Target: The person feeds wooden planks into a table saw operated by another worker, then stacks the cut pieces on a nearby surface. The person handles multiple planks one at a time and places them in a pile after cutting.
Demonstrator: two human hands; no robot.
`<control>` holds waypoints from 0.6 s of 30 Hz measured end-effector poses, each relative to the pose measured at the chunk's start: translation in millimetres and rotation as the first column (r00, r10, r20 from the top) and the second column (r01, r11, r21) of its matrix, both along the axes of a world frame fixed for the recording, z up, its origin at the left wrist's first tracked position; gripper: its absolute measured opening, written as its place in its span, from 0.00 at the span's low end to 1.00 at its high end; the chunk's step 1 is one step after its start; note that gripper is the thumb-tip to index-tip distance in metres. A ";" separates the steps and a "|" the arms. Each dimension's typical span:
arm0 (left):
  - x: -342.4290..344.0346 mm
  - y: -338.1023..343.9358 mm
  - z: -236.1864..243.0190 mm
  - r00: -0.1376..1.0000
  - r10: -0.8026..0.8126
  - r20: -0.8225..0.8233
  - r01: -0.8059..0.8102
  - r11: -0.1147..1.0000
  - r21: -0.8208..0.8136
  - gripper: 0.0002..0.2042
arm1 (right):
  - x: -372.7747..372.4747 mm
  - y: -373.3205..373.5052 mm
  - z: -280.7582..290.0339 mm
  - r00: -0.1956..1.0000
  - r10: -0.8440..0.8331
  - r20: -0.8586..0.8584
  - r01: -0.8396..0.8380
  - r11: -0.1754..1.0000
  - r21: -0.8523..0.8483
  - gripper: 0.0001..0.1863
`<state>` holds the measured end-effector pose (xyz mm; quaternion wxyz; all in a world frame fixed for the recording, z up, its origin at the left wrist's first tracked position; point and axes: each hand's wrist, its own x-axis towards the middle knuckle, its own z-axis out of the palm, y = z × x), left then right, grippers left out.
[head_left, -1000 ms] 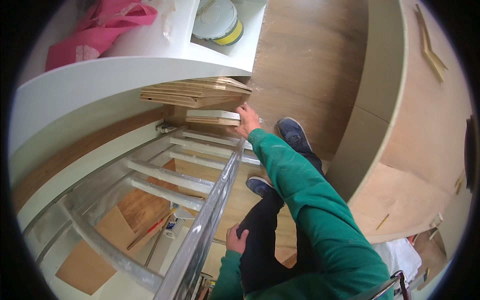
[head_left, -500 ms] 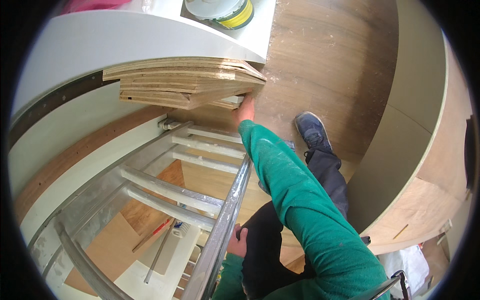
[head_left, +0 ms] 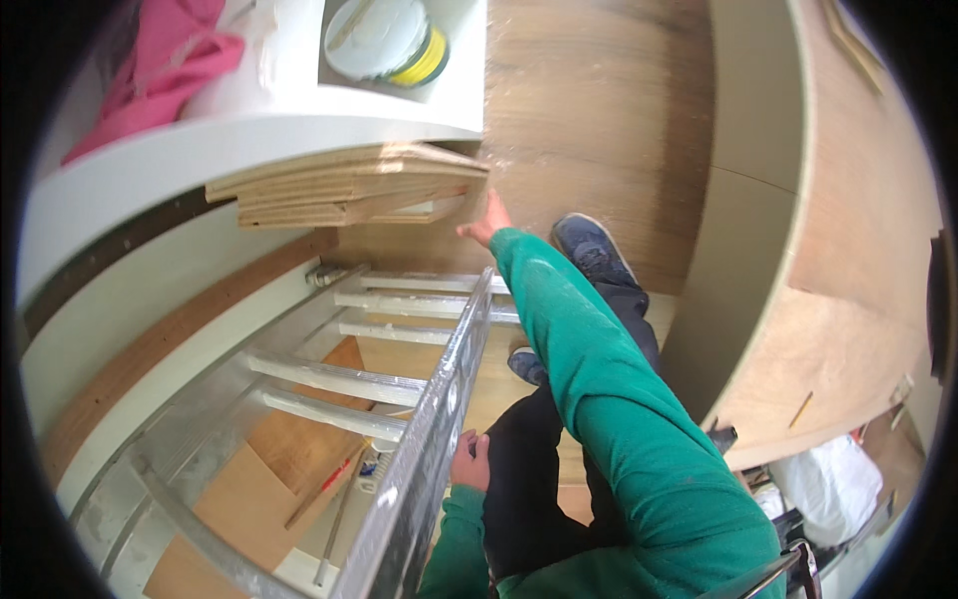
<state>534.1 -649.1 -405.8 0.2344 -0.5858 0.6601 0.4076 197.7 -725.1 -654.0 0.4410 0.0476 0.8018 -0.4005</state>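
A stack of plywood boards (head_left: 299,190) stands on edge against the white cabinet, its layered edges facing up. My right hand (head_left: 487,220) is beside the stack's right end, thumb spread from the fingers and nothing in it. Whether a fingertip touches the last board is blurred. Lower down, my left hand (head_left: 470,464) rests by my bent knee, next to the side rail of an aluminium ladder (head_left: 439,389). Its thumb and fingers are a little apart, and I see nothing in it.
A white tub with a yellow band (head_left: 384,45) and pink cloth (head_left: 165,70) are in the cabinet (head_left: 299,115). Brown boards (head_left: 239,509) show through the ladder. A curved panel (head_left: 743,230) bounds the right side; a white bag (head_left: 828,484) is beyond it.
My right hand has come off the end of the boards, and its thumb has spread. The view has shifted, showing more of the pink cloth and my second shoe. My left hand stays by the knee.
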 end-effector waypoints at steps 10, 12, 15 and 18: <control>18.3 15.7 73.8 0.724 -0.678 -0.125 0.683 0.730 0.002 0.18 | 72.4 278.1 220.2 0.968 -0.216 -0.130 0.182 0.956 -0.230 0.32; 44.9 10.7 106.5 0.666 -0.715 -0.216 0.734 0.678 0.019 0.18 | 124.0 340.2 266.3 0.967 -0.233 -0.102 0.216 0.963 -0.159 0.30; 60.8 -10.1 149.3 0.732 -0.654 -0.191 0.681 0.714 0.162 0.17 | 209.5 428.4 307.4 0.973 -0.231 -0.022 0.232 0.972 0.034 0.27; 62.5 -39.1 197.3 0.697 -0.715 -0.057 0.714 0.684 0.148 0.17 | 295.7 489.2 327.5 0.887 -0.452 0.094 0.434 0.885 0.167 0.19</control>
